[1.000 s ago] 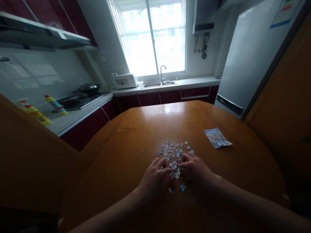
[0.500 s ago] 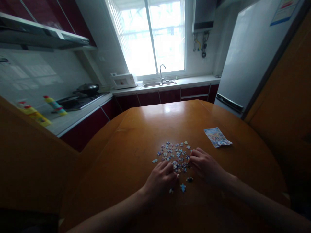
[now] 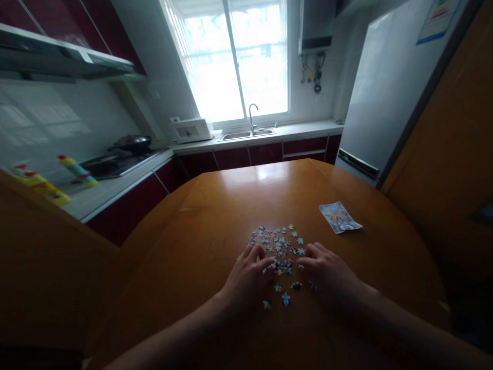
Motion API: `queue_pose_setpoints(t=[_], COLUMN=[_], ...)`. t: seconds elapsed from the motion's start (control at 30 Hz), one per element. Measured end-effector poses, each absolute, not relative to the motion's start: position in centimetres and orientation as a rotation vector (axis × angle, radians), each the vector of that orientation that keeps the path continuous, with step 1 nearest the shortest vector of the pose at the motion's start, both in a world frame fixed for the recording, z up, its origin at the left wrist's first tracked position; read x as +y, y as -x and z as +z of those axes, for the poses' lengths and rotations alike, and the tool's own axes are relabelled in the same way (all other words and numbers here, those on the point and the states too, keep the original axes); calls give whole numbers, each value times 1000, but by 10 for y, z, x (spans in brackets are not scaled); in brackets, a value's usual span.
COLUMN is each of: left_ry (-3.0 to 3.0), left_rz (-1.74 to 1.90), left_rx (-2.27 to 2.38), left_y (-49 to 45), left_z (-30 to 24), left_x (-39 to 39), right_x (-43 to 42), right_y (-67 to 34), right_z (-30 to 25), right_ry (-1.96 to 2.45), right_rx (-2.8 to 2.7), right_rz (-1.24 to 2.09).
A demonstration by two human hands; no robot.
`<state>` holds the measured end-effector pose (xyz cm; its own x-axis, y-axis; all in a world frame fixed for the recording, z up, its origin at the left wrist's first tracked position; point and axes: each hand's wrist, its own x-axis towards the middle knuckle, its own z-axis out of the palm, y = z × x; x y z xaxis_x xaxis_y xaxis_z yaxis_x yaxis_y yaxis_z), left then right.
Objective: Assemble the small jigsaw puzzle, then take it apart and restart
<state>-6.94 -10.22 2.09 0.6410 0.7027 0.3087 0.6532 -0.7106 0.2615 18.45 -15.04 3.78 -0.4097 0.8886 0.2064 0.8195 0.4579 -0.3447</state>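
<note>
A loose cluster of small jigsaw puzzle pieces [image 3: 283, 246], mostly light blue and purple, lies on the brown wooden table. My left hand [image 3: 248, 270] rests over the cluster's left side, fingers bent down and thumb apart from them, covering some pieces. At the right edge, my right hand [image 3: 327, 267] has its thumb and bent fingers apart, with a piece close by its thumb tip. Nearer to me lie several separate pieces, among them a light blue piece [image 3: 285, 299] and a dark piece [image 3: 296, 285]. What lies beneath the fingers is hidden.
A creased picture sheet [image 3: 339, 217] lies right of the pieces on the table [image 3: 192, 226]. Behind are a sink [image 3: 246, 134], a microwave [image 3: 191, 130] and a stove with a wok [image 3: 133, 144]. A fridge [image 3: 377, 92] stands at the right.
My left hand has moved up and left onto the cluster. My right hand has drawn slightly towards me. More separate pieces show at the near side, and the view has shifted a little.
</note>
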Motion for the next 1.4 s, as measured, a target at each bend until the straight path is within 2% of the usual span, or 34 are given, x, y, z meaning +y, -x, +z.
queue_pose_setpoints(t=[0.2, 0.57, 0.8, 1.13, 1.4], left_ry=[-2843, -2904, -2891, -2945, -2793], left_rz=[605, 550, 548, 511, 630], left_rx=[1048, 787, 822, 876, 946], left_y=[72, 74, 86, 103, 113], left_z=[24, 24, 27, 23, 21], left_x=[-108, -122, -125, -125, -120], right_x=[-145, -167, -159, -137, -129], right_y=[-174, -192, -184, -154, -140], right_z=[28, 23, 25, 23, 17], right_ry=[1368, 1397, 1330, 1211, 1177], right_rx=[-2423, -2381, -2293, -2350, -2433], right_rz=[189, 286, 409, 362, 308])
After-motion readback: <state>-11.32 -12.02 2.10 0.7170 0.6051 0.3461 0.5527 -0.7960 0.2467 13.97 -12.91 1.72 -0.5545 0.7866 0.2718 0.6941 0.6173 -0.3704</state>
